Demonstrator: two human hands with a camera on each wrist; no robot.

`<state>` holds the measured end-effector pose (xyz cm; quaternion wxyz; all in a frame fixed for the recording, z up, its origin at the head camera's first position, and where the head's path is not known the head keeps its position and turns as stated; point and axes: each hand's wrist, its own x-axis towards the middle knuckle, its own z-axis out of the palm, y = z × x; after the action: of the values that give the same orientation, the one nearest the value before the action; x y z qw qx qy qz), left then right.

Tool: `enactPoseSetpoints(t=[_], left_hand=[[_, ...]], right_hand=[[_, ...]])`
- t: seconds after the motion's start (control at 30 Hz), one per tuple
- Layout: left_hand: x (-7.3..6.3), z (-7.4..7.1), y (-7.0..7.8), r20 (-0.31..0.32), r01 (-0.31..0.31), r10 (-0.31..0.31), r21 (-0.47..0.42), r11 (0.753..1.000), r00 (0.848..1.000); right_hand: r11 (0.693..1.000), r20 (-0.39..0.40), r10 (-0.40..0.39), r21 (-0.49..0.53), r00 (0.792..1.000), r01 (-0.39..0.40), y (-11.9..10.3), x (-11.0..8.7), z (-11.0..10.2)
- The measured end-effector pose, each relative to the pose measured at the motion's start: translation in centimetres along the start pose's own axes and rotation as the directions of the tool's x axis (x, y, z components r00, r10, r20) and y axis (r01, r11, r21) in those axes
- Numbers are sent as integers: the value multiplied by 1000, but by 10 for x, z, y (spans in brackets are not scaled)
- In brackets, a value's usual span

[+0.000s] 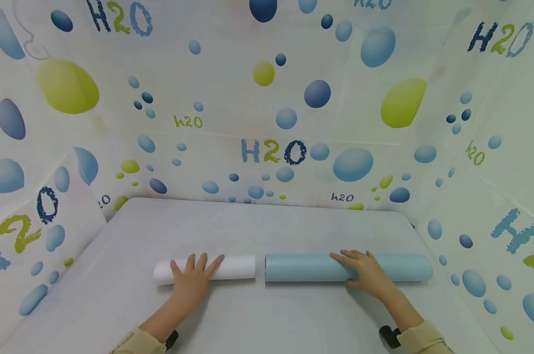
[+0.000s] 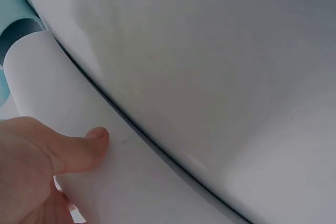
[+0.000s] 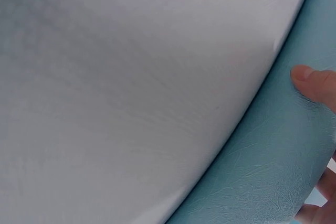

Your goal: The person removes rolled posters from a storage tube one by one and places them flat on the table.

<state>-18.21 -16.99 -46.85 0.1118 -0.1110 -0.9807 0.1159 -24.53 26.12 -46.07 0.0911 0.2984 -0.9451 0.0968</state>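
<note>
Two rolled sheets lie end to end across the table. On the left is a white roll (image 1: pixel 238 268), narrower and shorter. My left hand (image 1: pixel 192 282) rests on it with fairly straight, spread fingers; in the left wrist view its thumb (image 2: pixel 86 150) lies along the white surface. A thicker light-blue roll (image 1: pixel 302 268) lies to the right, its surface finely creased like leatherette. My right hand (image 1: pixel 370 275) grips it, thumb at the near side and fingers over the far side. In the right wrist view the thumb (image 3: pixel 315 82) presses on the blue surface, and part of the hand is cut off.
A narrow gap separates the rolls' facing ends. They lie on a white table (image 1: pixel 276 319), whose back edge meets a patterned curtain (image 1: pixel 218 162) with H2O lettering and blue and green drops. The curtain also encloses both sides. Dark straps sit at both wrists.
</note>
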Motion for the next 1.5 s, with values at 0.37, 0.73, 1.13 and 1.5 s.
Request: enactPoseSetpoints(t=[0.37, 0.73, 1.13, 1.5], left_hand=[[-7, 6, -26, -41, -26, 23, -71, 997, 999], [-10, 4, -30, -44, -55, 51, -77, 996, 998], [-16, 0, -35, -67, -59, 52, -104, 993, 996], [-21, 1, -33, -83, -60, 51, -115, 992, 995]], right_hand=[[1000, -18, -1, 4, 1000, 1, 1, 0, 0], [994, -36, 89, 62, 995, -86, 17, -12, -15], [993, -12, 90, 74, 996, -89, 27, -7, -8], [995, -8, 93, 40, 996, -93, 16, 31, 1]])
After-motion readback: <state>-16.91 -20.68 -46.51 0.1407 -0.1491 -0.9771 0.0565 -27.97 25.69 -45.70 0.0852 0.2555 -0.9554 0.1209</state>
